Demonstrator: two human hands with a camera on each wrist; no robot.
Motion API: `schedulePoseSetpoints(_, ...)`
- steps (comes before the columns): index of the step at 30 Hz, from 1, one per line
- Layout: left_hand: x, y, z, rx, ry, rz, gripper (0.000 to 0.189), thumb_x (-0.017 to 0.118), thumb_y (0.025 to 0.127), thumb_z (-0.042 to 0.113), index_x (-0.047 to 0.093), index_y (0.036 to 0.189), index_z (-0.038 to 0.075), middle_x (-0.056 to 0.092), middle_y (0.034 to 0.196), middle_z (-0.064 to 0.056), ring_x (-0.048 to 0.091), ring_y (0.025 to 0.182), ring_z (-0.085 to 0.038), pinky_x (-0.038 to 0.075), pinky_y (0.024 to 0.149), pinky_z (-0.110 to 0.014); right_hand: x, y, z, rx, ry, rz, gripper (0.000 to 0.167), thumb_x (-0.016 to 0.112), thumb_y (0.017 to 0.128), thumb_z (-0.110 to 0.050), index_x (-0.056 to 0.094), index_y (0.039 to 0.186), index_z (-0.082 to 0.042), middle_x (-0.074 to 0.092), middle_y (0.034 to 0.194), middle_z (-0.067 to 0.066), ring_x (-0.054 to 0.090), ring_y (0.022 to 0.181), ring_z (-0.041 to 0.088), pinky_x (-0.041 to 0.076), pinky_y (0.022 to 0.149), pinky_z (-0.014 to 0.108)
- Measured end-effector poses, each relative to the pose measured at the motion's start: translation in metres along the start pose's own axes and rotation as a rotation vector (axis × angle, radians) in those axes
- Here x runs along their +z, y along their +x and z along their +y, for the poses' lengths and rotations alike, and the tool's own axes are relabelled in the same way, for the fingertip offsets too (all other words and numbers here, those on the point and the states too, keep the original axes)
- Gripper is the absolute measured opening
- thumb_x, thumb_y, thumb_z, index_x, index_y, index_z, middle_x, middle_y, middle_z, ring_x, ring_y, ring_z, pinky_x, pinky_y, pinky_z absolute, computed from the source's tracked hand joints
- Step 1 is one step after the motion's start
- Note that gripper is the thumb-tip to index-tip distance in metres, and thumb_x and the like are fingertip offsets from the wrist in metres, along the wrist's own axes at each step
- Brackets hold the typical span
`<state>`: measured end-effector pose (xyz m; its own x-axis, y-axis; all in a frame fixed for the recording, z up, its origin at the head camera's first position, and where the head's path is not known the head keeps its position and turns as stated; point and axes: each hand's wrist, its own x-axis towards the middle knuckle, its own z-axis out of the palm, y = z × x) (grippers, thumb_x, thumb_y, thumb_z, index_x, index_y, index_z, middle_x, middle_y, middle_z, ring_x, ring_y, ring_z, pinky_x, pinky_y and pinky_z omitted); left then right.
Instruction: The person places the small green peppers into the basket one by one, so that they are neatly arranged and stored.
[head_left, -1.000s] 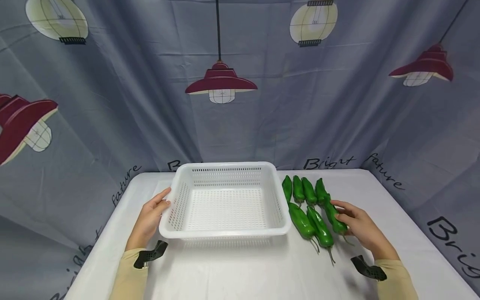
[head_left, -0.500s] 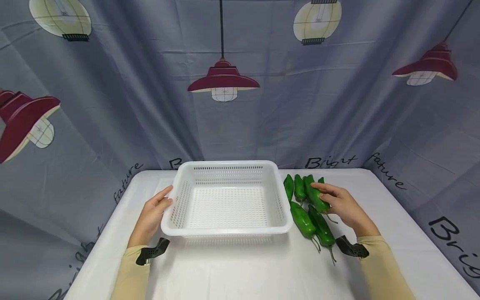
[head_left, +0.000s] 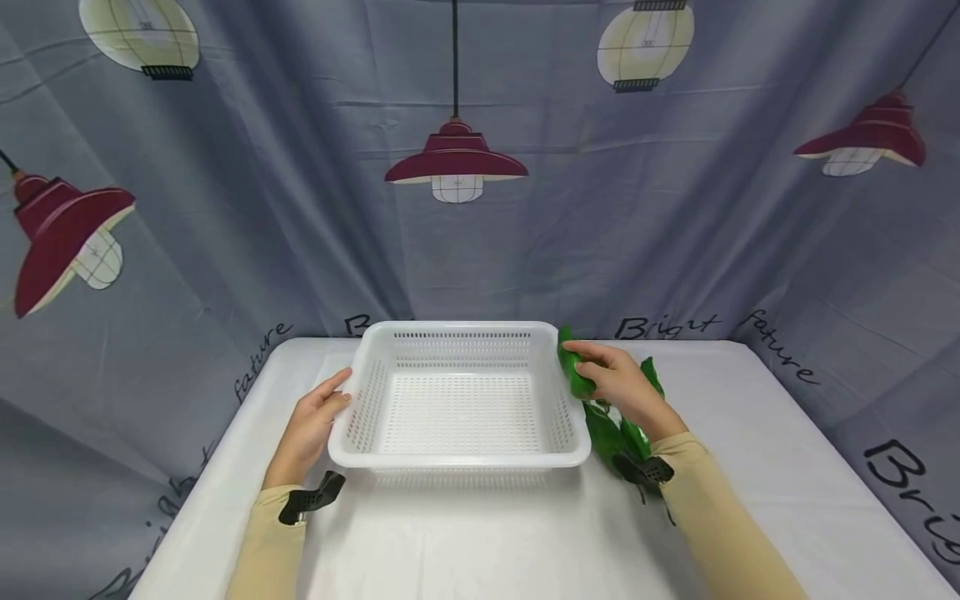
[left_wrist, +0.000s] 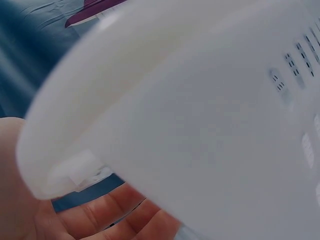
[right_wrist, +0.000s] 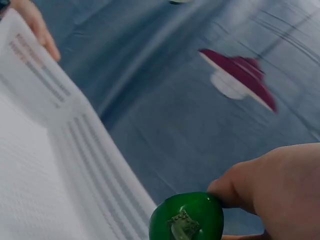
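A white perforated plastic basket (head_left: 459, 461) stands on the table, tilted up toward me. My left hand (head_left: 303, 433) holds its left side; in the left wrist view, the fingers (left_wrist: 110, 212) curl beneath the basket's rim (left_wrist: 65, 145). Close against the right rim, my right hand (head_left: 626, 385) grips a green pepper (head_left: 575, 375) between thumb and fingers. The right wrist view shows that pepper's stem end (right_wrist: 186, 217) beside the basket wall (right_wrist: 105, 165). Several more green peppers (head_left: 602, 435) lie below and behind the right hand and forearm, partly hidden by them.
A white cloth (head_left: 480, 542) covers the table. Behind it hangs a grey-blue curtain (head_left: 480, 258) printed with red lamps and lettering. One pepper tip (head_left: 651, 373) shows beyond the right wrist. Bare cloth (head_left: 750, 425) extends to the right.
My right hand has moved left with a pepper, from the right end of the pepper group to the basket's right rim. The left hand keeps its hold on the basket.
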<state>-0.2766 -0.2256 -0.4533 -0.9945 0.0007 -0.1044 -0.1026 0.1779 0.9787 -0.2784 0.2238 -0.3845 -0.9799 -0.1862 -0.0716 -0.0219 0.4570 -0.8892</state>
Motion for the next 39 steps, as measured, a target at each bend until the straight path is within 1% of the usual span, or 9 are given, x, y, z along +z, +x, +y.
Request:
schedulePoseSetpoints(5,0.0,0.0,0.0,-0.005,-0.005,-0.004,0.055,0.043,0.109,0.017,0.029,0.162,0.017,0.046,0.15,-0.02,0.051,0.124,-0.014,0.048,0.089,-0.012,0.024,0.02,-0.012,-0.002,0.036,-0.038,0.049,0.046,0.107,-0.012,0.042,0.156,-0.012,0.03,0.163,0.024,0.043,0.142,0.045,0.059,0.092,0.048)
schedulePoseSetpoints(9,-0.001,0.001,-0.001,0.0,-0.007,0.002,0.054,0.044,0.109,0.018,0.03,0.162,0.017,0.049,0.146,-0.021,0.054,0.117,-0.009,0.049,0.089,-0.012,0.045,0.033,-0.023,-0.007,0.044,-0.07,0.048,0.047,0.106,-0.011,0.045,0.154,-0.013,0.034,0.161,0.023,0.047,0.139,0.045,0.06,0.093,0.048)
schedulePoseSetpoints(14,-0.002,0.002,-0.002,0.013,-0.019,0.011,0.054,0.045,0.109,0.017,0.031,0.161,0.016,0.051,0.143,-0.021,0.058,0.111,-0.004,0.052,0.088,-0.014,0.069,0.053,-0.036,0.033,0.077,-0.096,0.047,0.049,0.106,-0.011,0.048,0.152,-0.017,0.041,0.157,0.02,0.052,0.135,0.042,0.061,0.089,0.047)
schedulePoseSetpoints(21,0.0,0.003,-0.003,0.016,-0.039,0.018,0.055,0.046,0.108,0.014,0.033,0.16,0.013,0.055,0.137,-0.019,0.06,0.105,-0.002,0.053,0.087,-0.015,0.101,0.077,-0.049,0.061,0.134,-0.157,0.047,0.05,0.106,-0.009,0.047,0.153,-0.013,0.047,0.153,0.021,0.054,0.133,0.041,0.062,0.085,0.044)
schedulePoseSetpoints(27,0.001,0.004,-0.001,0.026,-0.045,0.008,0.055,0.046,0.107,0.014,0.033,0.16,0.013,0.053,0.142,-0.023,0.058,0.108,-0.003,0.052,0.087,-0.014,0.129,0.092,-0.062,0.068,0.148,-0.185,0.047,0.052,0.104,-0.009,0.05,0.151,-0.013,0.05,0.151,0.021,0.058,0.128,0.04,0.062,0.084,0.042)
schedulePoseSetpoints(29,0.0,0.004,0.0,0.028,-0.052,0.009,0.054,0.046,0.107,0.014,0.033,0.16,0.013,0.053,0.142,-0.023,0.058,0.108,-0.003,0.052,0.087,-0.014,0.138,0.096,-0.066,0.068,0.139,-0.194,0.047,0.054,0.103,-0.008,0.052,0.15,-0.012,0.052,0.15,0.021,0.062,0.123,0.038,0.062,0.084,0.043)
schedulePoseSetpoints(32,0.0,0.006,-0.001,0.031,-0.075,0.014,0.054,0.046,0.107,0.012,0.035,0.16,0.012,0.055,0.139,-0.022,0.059,0.105,-0.001,0.053,0.087,-0.015,0.152,0.103,-0.07,0.065,0.114,-0.21,0.047,0.055,0.102,-0.008,0.053,0.149,-0.013,0.054,0.147,0.02,0.068,0.108,0.03,0.062,0.086,0.047)
schedulePoseSetpoints(35,0.0,0.007,-0.002,0.035,-0.093,0.014,0.054,0.046,0.107,0.011,0.035,0.159,0.011,0.055,0.138,-0.022,0.06,0.104,-0.001,0.054,0.087,-0.016,0.165,0.108,-0.074,0.064,0.098,-0.228,0.046,0.055,0.102,-0.008,0.055,0.148,-0.012,0.056,0.145,0.02,0.068,0.095,0.022,0.062,0.084,0.046)
schedulePoseSetpoints(39,0.0,0.006,-0.004,0.03,-0.097,0.015,0.054,0.047,0.107,0.012,0.036,0.159,0.011,0.055,0.138,-0.023,0.061,0.104,-0.003,0.055,0.086,-0.017,0.183,0.11,-0.078,0.072,0.092,-0.257,0.046,0.057,0.101,-0.007,0.056,0.147,-0.011,0.055,0.146,0.021,0.068,0.091,0.02,0.064,0.077,0.041)
